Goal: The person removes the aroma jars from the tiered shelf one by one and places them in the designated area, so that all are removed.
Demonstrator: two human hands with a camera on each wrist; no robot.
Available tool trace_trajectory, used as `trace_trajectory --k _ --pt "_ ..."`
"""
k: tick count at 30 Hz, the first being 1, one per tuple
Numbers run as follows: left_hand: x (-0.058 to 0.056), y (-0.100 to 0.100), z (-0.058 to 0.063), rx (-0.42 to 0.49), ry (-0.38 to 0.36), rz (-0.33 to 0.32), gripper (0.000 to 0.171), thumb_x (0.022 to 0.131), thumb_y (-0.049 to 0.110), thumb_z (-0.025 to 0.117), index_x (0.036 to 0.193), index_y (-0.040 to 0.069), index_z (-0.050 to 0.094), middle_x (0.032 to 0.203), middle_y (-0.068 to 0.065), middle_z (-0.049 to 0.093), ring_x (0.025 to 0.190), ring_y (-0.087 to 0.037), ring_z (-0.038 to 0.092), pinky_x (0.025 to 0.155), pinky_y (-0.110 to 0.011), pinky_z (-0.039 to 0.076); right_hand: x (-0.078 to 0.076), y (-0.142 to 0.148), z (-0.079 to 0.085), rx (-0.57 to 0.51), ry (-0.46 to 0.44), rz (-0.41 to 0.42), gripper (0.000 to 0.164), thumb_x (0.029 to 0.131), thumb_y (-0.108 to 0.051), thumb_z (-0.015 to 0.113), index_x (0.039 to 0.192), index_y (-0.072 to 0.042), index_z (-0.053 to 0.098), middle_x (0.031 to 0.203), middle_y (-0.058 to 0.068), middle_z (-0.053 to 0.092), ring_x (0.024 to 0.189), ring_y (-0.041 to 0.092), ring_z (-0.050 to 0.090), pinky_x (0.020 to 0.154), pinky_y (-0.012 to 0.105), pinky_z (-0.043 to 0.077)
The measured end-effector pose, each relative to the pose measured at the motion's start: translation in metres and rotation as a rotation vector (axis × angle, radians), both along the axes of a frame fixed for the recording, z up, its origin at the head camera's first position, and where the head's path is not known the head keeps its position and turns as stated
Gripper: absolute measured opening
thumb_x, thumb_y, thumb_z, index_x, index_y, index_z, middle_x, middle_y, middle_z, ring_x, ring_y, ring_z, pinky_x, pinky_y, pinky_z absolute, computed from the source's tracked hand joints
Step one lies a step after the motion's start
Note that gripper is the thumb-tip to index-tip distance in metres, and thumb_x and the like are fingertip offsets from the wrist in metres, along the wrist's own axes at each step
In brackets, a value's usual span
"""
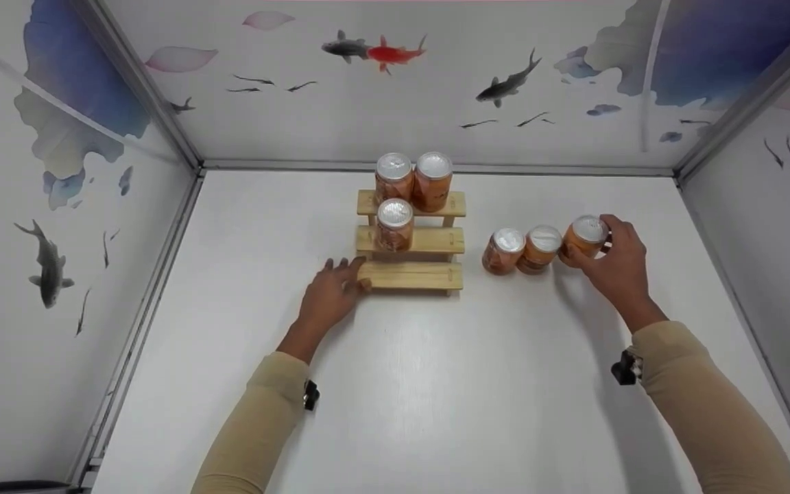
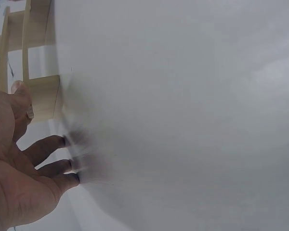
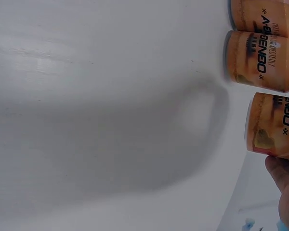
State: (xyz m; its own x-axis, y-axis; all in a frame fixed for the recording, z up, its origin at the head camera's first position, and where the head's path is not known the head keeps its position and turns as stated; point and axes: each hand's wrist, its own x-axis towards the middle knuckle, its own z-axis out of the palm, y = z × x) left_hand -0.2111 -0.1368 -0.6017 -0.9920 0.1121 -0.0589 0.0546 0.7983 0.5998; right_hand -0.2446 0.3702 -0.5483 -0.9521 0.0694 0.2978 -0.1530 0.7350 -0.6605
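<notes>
Head cam, R grip (image 1: 620, 269) clamped round shiny-topped cyl. can (image 1: 583, 237), L grip (image 1: 330, 291) pinching stepped wooden rack (image 1: 422, 276)

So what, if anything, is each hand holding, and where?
Right hand: rightmost can, by its sides. Left hand: wooden rack, by the left end of its bottom step.

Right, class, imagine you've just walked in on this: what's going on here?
Someone's right grip holds an orange can at the right end of a row, beside two other cans on the white table. The left grip holds the left end of the lowest step of a wooden rack. Two cans stand side by side on its top step, and a single can stands on the left of its middle step.
</notes>
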Motion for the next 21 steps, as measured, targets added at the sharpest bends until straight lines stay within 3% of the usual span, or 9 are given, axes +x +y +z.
trace_trajectory --k 11,21 --pt "-0.001 -0.002 -0.001 0.005 -0.004 -0.008 0.064 0.11 0.059 0.059 0.162 0.023 0.059 0.165 -0.027 0.053 0.161 -0.057 0.038 0.126 -0.074 0.038 0.002 -0.002 -0.015 -0.007 -0.104 -0.021 0.072 0.096 -0.013 0.086 0.153 0.01 0.048 0.143 0.034 0.056 0.128 0.047 0.059 0.104 0.063 0.057" --pt "-0.001 -0.001 -0.001 0.04 0.009 0.002 0.06 0.108 0.055 0.063 0.158 0.023 0.063 0.162 -0.027 0.055 0.159 -0.058 0.04 0.125 -0.074 0.039 0.002 -0.003 -0.021 -0.001 -0.066 -0.005 0.07 0.095 -0.012 0.086 0.15 0.012 0.05 0.139 0.036 0.056 0.125 0.05 0.06 0.1 0.063 0.058"
